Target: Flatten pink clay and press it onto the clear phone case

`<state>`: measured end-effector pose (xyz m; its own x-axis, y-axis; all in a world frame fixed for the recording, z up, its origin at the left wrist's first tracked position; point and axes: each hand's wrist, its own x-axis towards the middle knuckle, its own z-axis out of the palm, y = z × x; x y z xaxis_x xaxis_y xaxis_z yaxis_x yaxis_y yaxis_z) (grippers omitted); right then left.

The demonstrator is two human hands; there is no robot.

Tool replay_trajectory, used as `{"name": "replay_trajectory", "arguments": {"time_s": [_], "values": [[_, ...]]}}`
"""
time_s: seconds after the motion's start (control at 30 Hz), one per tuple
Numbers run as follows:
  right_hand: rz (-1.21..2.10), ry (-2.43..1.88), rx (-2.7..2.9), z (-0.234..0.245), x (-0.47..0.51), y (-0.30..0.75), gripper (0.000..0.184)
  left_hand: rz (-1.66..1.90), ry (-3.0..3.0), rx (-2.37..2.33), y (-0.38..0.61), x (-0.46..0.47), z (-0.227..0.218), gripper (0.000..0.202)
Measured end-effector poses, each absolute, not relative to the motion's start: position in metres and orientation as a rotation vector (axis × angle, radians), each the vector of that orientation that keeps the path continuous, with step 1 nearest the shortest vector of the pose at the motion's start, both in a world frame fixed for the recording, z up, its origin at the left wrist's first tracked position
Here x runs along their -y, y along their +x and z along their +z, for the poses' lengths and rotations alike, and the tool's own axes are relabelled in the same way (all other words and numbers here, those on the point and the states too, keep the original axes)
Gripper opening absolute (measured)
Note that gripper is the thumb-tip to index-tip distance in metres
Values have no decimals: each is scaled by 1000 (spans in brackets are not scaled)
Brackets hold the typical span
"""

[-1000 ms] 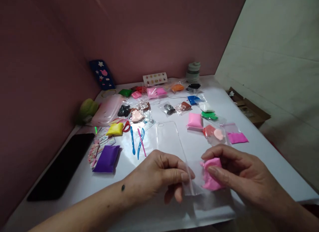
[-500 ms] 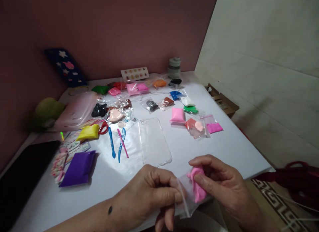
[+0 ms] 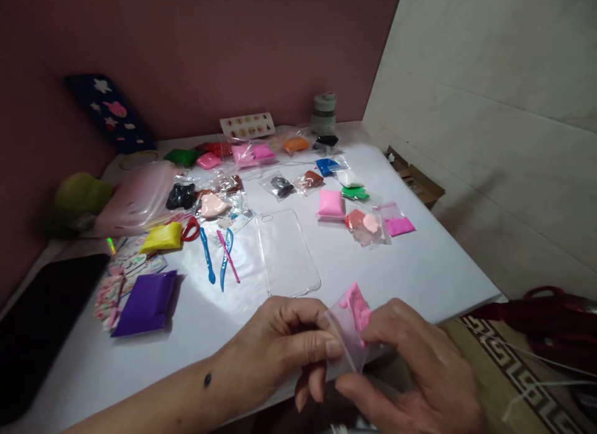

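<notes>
Between thumb and fingers, my left hand (image 3: 298,353) pinches the edge of a small clear zip bag (image 3: 351,352). Pink modelling clay (image 3: 358,309) shows at the bag's far end, but I cannot tell whether it lies fully inside. My right hand (image 3: 415,372) is at the bag's right side, its thumb spread well away from the fingers. Its fingertips touch or nearly touch the clay. Just beyond my hands a clear phone case (image 3: 288,253) lies flat on the white table. Left of it are blue and pink modelling tools (image 3: 228,260).
A purple packet (image 3: 145,303), a yellow packet (image 3: 161,237) and red-handled scissors (image 3: 190,229) lie to the left. Several bagged clay pieces are spread across the back. On the right sit a pink packet (image 3: 331,204) and a magenta one (image 3: 400,226). A bottle (image 3: 323,115) stands behind.
My right thumb has come off the pink clay and moved down, apart from the fingers. The clay and bag now point upward more. The whole view has shifted slightly.
</notes>
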<state>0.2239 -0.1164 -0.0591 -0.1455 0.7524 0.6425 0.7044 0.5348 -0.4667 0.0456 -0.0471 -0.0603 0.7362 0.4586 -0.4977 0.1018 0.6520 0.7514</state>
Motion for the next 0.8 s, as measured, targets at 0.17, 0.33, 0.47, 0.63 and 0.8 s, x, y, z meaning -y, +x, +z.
{"name": "replay_trajectory", "arguments": {"time_s": [0.17,0.33,0.47,0.63,0.8], "values": [[-31,-1320,1810,-71,119,220,24,261,877,-713,45,45,-63,29],[-66,-1334,1794,-80,122,214,24,291,896,-666,43,46,-67,26],[-51,-1282,1826,-86,122,211,22,279,990,-668,43,49,-64,24],[-154,-1173,1919,-91,119,210,7,231,937,-672,42,53,-60,24],[-280,-1107,1937,-93,117,209,16,204,1000,-660,38,50,-58,18]]}}
